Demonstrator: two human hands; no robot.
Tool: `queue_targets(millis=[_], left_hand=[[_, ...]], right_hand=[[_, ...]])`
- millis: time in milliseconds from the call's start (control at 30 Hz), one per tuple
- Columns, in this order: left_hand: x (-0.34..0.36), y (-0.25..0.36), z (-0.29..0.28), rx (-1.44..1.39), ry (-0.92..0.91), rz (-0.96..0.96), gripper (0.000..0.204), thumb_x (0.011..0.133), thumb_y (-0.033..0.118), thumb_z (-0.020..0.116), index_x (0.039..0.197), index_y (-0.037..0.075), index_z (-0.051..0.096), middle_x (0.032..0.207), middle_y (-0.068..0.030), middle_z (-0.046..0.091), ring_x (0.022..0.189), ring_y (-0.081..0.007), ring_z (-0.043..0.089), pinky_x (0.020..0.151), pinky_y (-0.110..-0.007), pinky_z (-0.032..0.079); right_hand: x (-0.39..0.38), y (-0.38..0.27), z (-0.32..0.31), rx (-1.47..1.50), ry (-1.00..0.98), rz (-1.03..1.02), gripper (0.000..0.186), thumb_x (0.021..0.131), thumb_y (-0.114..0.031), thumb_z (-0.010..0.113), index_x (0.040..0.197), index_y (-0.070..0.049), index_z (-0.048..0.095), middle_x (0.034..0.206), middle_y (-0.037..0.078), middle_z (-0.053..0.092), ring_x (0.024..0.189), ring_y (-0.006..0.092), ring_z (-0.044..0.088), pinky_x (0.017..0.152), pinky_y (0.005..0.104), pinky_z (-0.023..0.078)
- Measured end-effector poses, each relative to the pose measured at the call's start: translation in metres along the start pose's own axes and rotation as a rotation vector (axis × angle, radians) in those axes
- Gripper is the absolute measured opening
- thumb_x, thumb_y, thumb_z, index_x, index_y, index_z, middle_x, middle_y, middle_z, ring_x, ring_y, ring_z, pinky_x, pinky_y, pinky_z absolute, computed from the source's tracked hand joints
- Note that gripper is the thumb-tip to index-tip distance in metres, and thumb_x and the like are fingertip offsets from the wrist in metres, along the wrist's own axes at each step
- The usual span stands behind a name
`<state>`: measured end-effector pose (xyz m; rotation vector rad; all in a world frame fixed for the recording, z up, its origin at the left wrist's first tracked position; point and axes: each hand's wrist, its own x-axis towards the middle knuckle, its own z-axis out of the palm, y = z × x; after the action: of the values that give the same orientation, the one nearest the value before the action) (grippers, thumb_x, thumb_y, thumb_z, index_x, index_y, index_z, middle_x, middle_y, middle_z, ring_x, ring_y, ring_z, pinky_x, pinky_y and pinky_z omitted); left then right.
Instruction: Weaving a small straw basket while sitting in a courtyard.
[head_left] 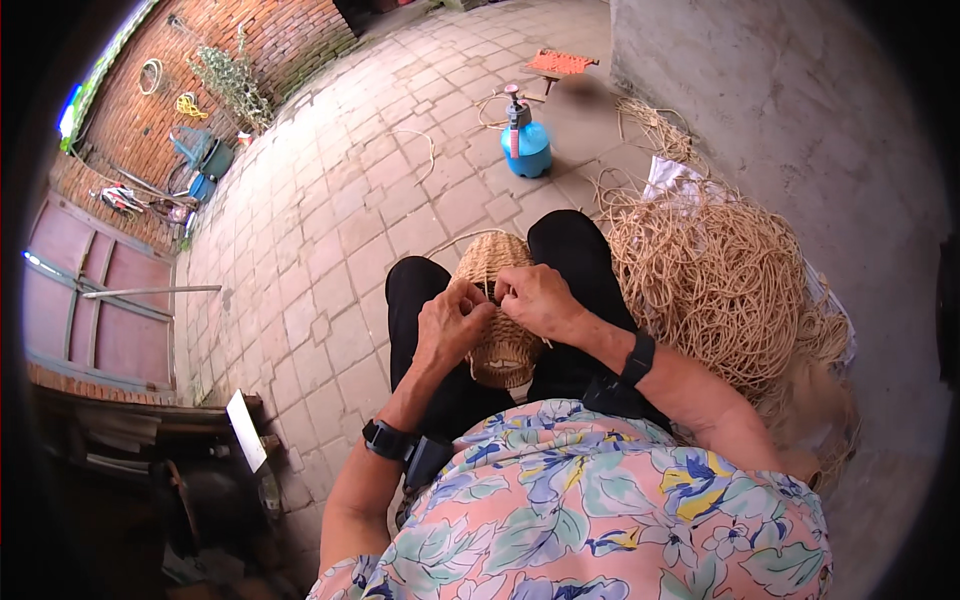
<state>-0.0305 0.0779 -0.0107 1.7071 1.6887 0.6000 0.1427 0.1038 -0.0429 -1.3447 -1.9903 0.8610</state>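
here, 2 hands [545, 300] touch the basket [493, 258]

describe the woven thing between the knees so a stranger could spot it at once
Start at the big heap of loose tan cord on the right. Just left of it, between two black-trousered knees, the woven piece lies under the left hand and right hand. Unlike the tangled cord, it is woven into a long, rounded shape.
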Motion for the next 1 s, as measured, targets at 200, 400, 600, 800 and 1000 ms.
queue_targets(millis=[200,400,600,800,1000], left_hand=[[-0.002,0.000,0.000,0.011,0.022,0.027,0.022,0.077,0.024,0.071,0.083,0.004,0.065,0.067,-0.0044,0.063,0.062,-0.0111,0.059,0.059,-0.028,0.047],[-0.003,-0.001,-0.001,-0.023,-0.015,0.018,0.021,0.078,0.023,0.070,0.085,0.004,0.065,0.067,-0.0041,0.063,0.063,-0.0111,0.060,0.059,-0.028,0.047],[-0.005,0.000,0.001,0.014,0.014,0.072,0.017,0.081,0.021,0.067,0.087,0.005,0.065,0.066,-0.0039,0.062,0.061,-0.0108,0.058,0.057,-0.028,0.046],[-0.008,0.005,0.000,0.132,0.003,0.244,0.014,0.085,0.018,0.064,0.096,0.009,0.069,0.066,-0.0088,0.061,0.060,-0.0164,0.059,0.058,-0.031,0.046],[-0.006,0.011,-0.008,0.181,-0.115,0.244,0.017,0.087,0.022,0.063,0.099,0.012,0.070,0.069,-0.0117,0.062,0.065,-0.0238,0.063,0.062,-0.035,0.048]], right_hand=[[-0.004,0.002,0.003,0.234,0.085,0.100,0.014,0.074,-0.009,0.063,0.087,-0.005,0.063,0.075,0.012,0.067,0.073,0.0285,0.067,0.070,0.0385,0.052],[-0.010,0.003,0.002,0.302,0.117,0.114,0.016,0.075,-0.010,0.062,0.090,-0.006,0.060,0.077,0.012,0.067,0.077,0.0316,0.067,0.072,0.0400,0.052],[-0.002,0.007,0.002,0.151,0.122,0.001,0.013,0.080,-0.010,0.060,0.089,-0.003,0.068,0.068,0.009,0.065,0.061,0.0199,0.064,0.062,0.0335,0.052],[0.002,0.004,0.004,0.108,0.113,0.003,0.014,0.079,-0.012,0.061,0.087,-0.006,0.071,0.068,0.011,0.066,0.063,0.0224,0.065,0.063,0.0347,0.053],[-0.013,0.003,-0.005,0.626,-0.039,0.265,0.025,0.079,-0.002,0.058,0.104,-0.001,0.061,0.070,0.003,0.059,0.057,0.0112,0.058,0.051,0.0258,0.047]])
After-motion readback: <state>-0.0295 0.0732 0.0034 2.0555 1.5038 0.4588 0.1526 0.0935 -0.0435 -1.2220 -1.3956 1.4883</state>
